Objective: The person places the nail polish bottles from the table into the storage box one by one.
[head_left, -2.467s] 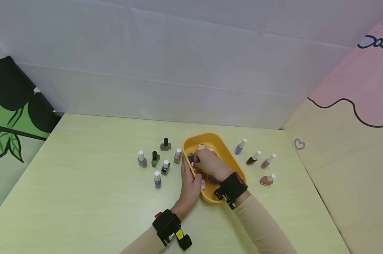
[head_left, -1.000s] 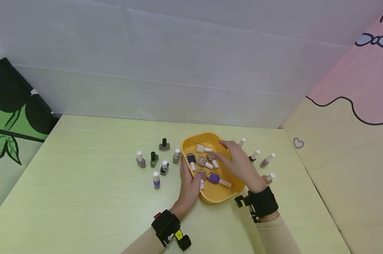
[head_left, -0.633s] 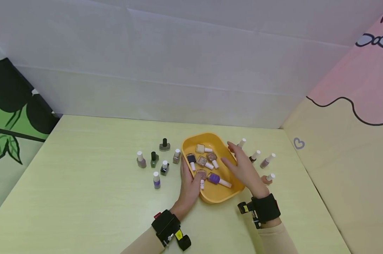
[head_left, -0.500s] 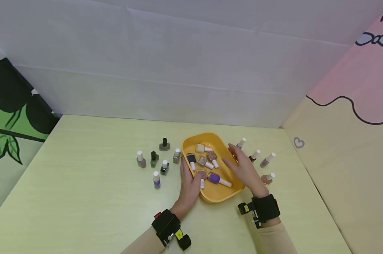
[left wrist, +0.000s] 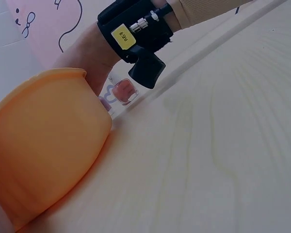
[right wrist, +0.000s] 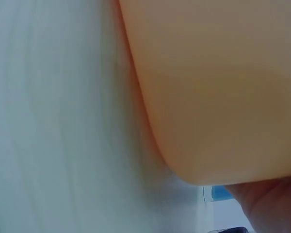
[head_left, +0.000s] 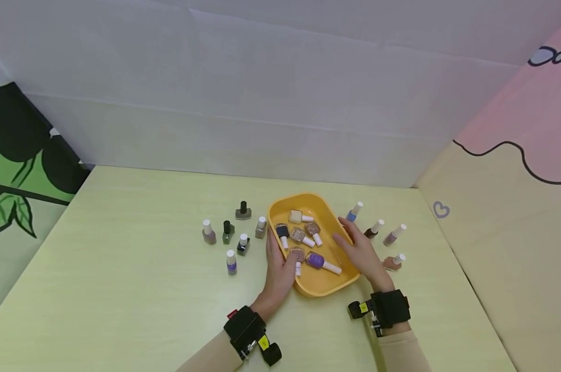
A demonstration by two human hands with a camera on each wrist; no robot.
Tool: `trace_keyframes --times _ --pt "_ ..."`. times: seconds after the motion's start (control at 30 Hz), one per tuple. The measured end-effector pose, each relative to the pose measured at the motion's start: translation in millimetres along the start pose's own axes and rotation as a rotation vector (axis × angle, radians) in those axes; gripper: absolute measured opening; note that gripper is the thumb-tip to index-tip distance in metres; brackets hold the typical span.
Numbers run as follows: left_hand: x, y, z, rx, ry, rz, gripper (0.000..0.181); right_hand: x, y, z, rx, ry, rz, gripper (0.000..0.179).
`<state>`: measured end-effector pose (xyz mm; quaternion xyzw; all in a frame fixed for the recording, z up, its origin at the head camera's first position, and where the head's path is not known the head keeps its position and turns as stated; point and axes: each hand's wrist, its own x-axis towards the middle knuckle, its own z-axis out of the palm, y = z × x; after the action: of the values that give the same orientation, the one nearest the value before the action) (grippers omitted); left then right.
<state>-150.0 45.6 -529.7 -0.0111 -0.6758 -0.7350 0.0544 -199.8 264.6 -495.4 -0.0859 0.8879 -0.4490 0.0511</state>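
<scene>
1. At the far left of the group on the table [head_left: 122,237], a lilac bottle [head_left: 209,235] stands upright among others; all six there are best left untouched
2. A grey bottle [head_left: 260,230] stands just beside the tray wall, so any sideways shift of the tray probably needs care here
3. The left hand [head_left: 277,274] grips the tray's left side, thumb over the rim, fingers outside; a steady hold should suffice
4. The yellow tray [head_left: 328,217] sits between both hands, with six bottles lying inside, among them a purple bottle [head_left: 315,260]; keeping it level should stop them rolling
5. The right hand [head_left: 363,254] grips the opposite rim, thumb inside, fingers outside; pressure is best matched to the left's
6. A blue bottle [head_left: 352,215] stands just beyond those fingertips and could easily be knocked, whereas a peach bottle [head_left: 392,264] stands farther right
</scene>
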Motion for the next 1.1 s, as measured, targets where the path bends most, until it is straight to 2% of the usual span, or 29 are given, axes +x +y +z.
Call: trace_keyframes --times 0.17,0.33,0.57,0.77,0.9,1.1 --pt "-0.3 2.5 0.4 -0.007 -0.005 -0.013 0.093 -0.1 1.9 -1.2 0.062 -0.026 0.017 0.053" --pt "-0.3 2.0 0.3 0.006 -0.004 -0.038 0.091 -0.8 1.3 -1.7 0.066 -0.029 0.031 0.049" --pt "0.8 -1.6 0.5 0.000 -0.002 -0.029 0.090 -0.8 -1.3 -0.7 0.046 -0.032 0.037 0.046" --pt "2.0 1.2 1.3 -0.020 -0.013 -0.026 0.091 0.4 -4.3 -2.0 0.004 -0.006 0.030 0.043" --pt "2.1 3.7 -0.5 -0.025 -0.004 -0.039 0.091 1.1 -5.8 -1.1 -0.010 -0.017 0.038 0.043" --pt "-0.1 6.3 -3.3 0.024 0.006 -0.069 0.092 0.5 -3.9 0.1 -0.034 -0.023 0.055 0.044"
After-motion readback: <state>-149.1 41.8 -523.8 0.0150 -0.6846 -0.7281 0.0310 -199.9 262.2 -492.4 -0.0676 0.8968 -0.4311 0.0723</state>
